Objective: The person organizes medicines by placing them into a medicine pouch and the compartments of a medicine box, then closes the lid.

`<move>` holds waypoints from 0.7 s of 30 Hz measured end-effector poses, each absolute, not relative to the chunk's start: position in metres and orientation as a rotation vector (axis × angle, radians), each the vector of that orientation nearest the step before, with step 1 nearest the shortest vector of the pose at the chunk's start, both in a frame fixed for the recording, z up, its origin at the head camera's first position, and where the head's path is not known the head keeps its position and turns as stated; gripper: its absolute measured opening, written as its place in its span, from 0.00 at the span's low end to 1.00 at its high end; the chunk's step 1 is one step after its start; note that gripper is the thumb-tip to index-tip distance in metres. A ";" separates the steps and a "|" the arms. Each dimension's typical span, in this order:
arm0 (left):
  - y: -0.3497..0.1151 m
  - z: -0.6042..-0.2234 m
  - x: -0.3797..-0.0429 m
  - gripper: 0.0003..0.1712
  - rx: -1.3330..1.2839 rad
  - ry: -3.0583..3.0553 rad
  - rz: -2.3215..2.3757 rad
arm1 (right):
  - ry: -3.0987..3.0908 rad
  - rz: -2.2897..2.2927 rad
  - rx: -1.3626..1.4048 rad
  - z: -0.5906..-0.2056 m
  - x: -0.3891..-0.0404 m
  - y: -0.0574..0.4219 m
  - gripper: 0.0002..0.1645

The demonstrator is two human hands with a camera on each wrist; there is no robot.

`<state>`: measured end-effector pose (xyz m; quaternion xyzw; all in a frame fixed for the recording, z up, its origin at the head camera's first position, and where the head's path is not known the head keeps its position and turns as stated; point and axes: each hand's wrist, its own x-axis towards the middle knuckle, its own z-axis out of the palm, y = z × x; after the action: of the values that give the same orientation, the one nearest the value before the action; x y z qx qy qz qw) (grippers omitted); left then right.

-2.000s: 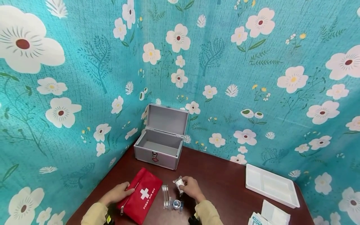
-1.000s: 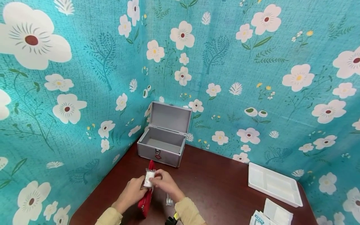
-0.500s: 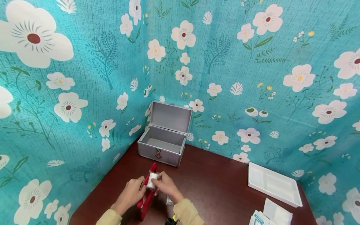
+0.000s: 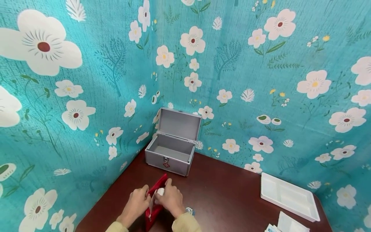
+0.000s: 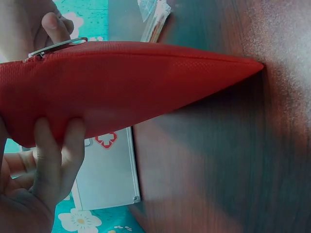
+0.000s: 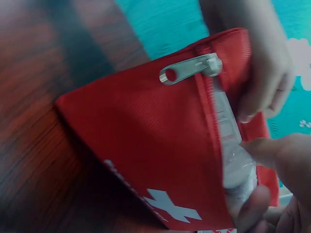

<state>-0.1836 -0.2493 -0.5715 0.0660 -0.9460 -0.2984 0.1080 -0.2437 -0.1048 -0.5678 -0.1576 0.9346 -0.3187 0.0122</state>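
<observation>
Fingers of the left hand (image 4: 138,202) clamp the upright red fabric first-aid pouch (image 6: 160,145) on the dark wooden table (image 4: 226,193); the right hand (image 4: 171,199) pinches a clear-wrapped white roll (image 6: 233,160), seemingly halfway inside; zipping remains.

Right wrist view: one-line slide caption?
Right hand pushes a clear packet into the open red first-aid pouch, left hand gripping the pouch's far side.
</observation>
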 end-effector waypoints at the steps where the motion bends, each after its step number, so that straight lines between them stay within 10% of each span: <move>1: -0.247 -0.573 -0.182 0.10 0.203 -2.787 -0.888 | 2.918 -0.974 -0.496 -0.570 -0.242 -0.104 0.34; 21: -0.251 -0.569 -0.191 0.09 0.233 -2.830 -0.948 | 3.215 -0.118 -0.910 -0.566 -0.232 -0.120 0.07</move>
<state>-0.1912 -0.2514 -0.5686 0.0775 -0.9428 -0.3158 0.0739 -0.2319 -0.1197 -0.5664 -0.2708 0.9567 -0.0350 -0.1009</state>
